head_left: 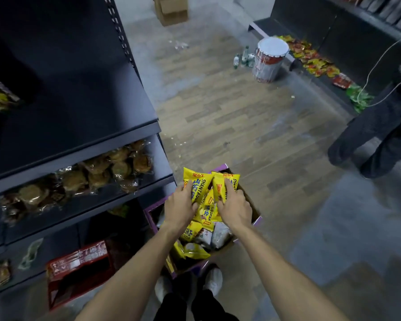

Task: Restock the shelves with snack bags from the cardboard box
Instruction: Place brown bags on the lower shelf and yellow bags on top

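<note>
Left hand [180, 203] and right hand [236, 206] are working side by side over the box [252, 215], each curling fingers and thumb round the lower part of one of the yellow bags [197, 183]. The two held packs are standing up with their top seams fanning outward. To my eye the person is gathering a handful in each hand, so that one trip to the shelves [83, 140] is moving several packs at once. Whether either hand is trapping a second pack underneath, I cannot tell.

The box is sitting on the floor right in front of the person's shoes [214, 280], flaps folded open, just beside the shelf unit. That is keeping the reach from carton to shelf short. More yellow packs and a few pale ones are lying loose inside it, so I judge the restocking to be far from finished.

On the middle shelf, clear-wrapped pastries [97, 174] are lying in a row. A red carton [79, 260] is sitting low down on the unit. Across the aisle a paint bucket [270, 60] is standing near a spill of other packets, and someone's legs [377, 137] are showing at the right.
</note>
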### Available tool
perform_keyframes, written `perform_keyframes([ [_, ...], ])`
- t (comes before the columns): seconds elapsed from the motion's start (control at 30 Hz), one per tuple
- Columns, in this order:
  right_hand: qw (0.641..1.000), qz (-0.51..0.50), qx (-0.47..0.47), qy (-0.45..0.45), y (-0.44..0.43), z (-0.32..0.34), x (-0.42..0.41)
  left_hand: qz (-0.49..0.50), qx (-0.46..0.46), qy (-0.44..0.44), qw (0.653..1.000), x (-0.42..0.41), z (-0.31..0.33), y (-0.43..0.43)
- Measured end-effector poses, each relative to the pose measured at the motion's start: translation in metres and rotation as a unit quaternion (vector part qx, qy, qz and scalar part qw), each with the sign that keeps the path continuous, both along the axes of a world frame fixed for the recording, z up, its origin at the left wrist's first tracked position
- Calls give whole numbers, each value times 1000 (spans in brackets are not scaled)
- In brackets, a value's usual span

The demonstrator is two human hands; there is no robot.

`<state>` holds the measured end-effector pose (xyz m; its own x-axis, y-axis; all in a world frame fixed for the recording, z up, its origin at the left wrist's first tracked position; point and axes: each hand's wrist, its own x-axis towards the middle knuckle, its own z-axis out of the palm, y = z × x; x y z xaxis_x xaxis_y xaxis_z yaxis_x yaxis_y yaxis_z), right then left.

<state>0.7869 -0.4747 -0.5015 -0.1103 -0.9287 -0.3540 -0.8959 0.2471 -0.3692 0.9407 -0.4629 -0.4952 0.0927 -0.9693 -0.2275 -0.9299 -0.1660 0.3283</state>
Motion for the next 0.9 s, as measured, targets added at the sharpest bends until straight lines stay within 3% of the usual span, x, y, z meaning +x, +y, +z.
perform_keyframes([
  [0.4,983,101,-150,-40,11,90,72,60,-124,-61,989,72,109,30],
  [0.9,928,220,-288,-91,112,223,223,188,-278,-98,937,208,233,178],
])
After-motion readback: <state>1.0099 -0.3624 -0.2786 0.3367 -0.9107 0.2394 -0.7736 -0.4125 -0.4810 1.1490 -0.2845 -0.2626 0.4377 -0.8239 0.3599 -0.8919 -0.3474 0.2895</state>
